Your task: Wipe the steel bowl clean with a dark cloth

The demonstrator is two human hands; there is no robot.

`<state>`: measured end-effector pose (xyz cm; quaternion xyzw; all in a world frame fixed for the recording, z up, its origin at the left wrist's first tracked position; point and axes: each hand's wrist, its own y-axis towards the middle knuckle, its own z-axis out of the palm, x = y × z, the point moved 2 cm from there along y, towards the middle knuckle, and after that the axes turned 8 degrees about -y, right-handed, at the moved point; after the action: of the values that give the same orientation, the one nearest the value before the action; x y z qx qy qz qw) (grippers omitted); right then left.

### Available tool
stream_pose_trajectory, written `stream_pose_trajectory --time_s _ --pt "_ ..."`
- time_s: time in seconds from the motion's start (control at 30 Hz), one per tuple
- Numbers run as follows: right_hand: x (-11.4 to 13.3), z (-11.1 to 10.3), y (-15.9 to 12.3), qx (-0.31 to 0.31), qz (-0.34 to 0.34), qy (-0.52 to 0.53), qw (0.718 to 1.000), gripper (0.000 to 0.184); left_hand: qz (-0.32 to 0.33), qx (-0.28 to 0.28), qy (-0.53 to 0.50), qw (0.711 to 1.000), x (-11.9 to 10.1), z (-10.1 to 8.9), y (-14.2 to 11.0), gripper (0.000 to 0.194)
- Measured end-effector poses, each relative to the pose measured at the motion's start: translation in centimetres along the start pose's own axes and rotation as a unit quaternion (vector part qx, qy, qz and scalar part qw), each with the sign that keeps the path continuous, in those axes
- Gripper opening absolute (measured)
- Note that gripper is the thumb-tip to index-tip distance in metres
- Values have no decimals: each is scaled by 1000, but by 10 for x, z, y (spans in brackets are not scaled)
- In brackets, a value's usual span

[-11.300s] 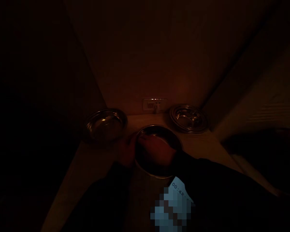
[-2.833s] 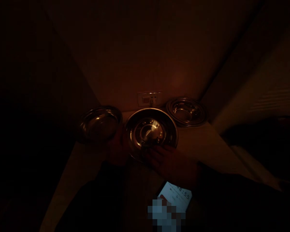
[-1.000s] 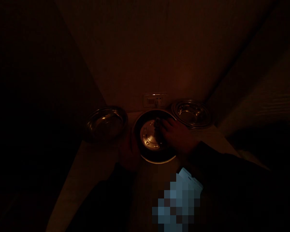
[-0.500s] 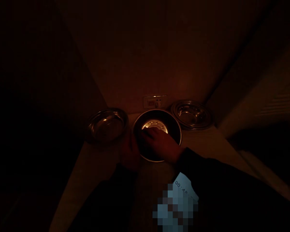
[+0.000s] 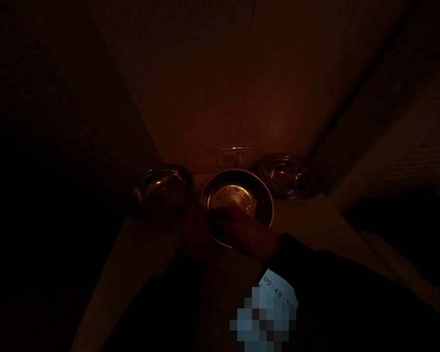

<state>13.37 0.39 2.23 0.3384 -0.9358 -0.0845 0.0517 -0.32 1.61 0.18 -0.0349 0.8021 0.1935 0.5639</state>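
Observation:
A round metal bowl (image 5: 267, 195) stands in the middle of the table, with dim light gleaming from its base and spots around the base's ring. My right hand (image 5: 247, 232) reaches over the near rim into it, fingers curled down. What those fingers hold, if anything, is lost in shadow. Against the bowl's left rim lies my left hand (image 5: 196, 232), its fingers bent at the edge and barely visible in the dark.
A shiny metal dish (image 5: 161, 190) is to the left, and stacked metal dishes (image 5: 289, 176) are to the right. Behind them a wall socket (image 5: 234, 156) has something plugged in. The pale table (image 5: 308, 230) meets the wall. A lit screen (image 5: 278, 291) glows by my right sleeve.
My right hand has moved slightly down and toward me inside the bowl, uncovering more of its base. The bright glow there has dimmed. My left hand stays by the rim.

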Motion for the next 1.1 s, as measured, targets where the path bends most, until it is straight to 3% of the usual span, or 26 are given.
stream_pose_trajectory --time_s 0.07,0.13,0.27,0.33,0.4,0.5,0.63,0.73,0.87,0.97,1.1 --pt "-2 -1 2 0 -18 16 1000 25 0 -1 -2 1000 3 0 0 49" --pt "-14 -4 3 -10 7 14 1000 28 2 -1 -2 1000 5 1 0 48" --pt "-45 -9 9 -56 131 -15 990 39 19 7 -11 1000 2 4 -1 46" --pt "-48 -6 16 -73 173 -20 982 40 11 3 -12 1000 1 6 -1 46" --pt "-37 -1 24 -78 179 -13 981 40 11 1 -16 1000 1 6 0 46" --pt "-6 7 34 -60 123 15 990 35 30 -5 -18 999 5 4 3 44" --pt "21 0 20 -13 51 36 998 28 18 -25 7 999 12 -1 4 42" --pt "15 -14 -11 29 28 20 999 25 22 -14 3 1000 10 -1 2 45" --pt "-7 -30 -43 62 58 -34 996 23 26 -6 -13 1000 0 0 -2 45" --pt "-7 -27 -44 65 82 -46 993 23 46 -10 -22 999 -4 1 -3 44" --pt "24 -12 -24 41 88 -8 995 30 25 -42 -15 999 4 -1 1 45"
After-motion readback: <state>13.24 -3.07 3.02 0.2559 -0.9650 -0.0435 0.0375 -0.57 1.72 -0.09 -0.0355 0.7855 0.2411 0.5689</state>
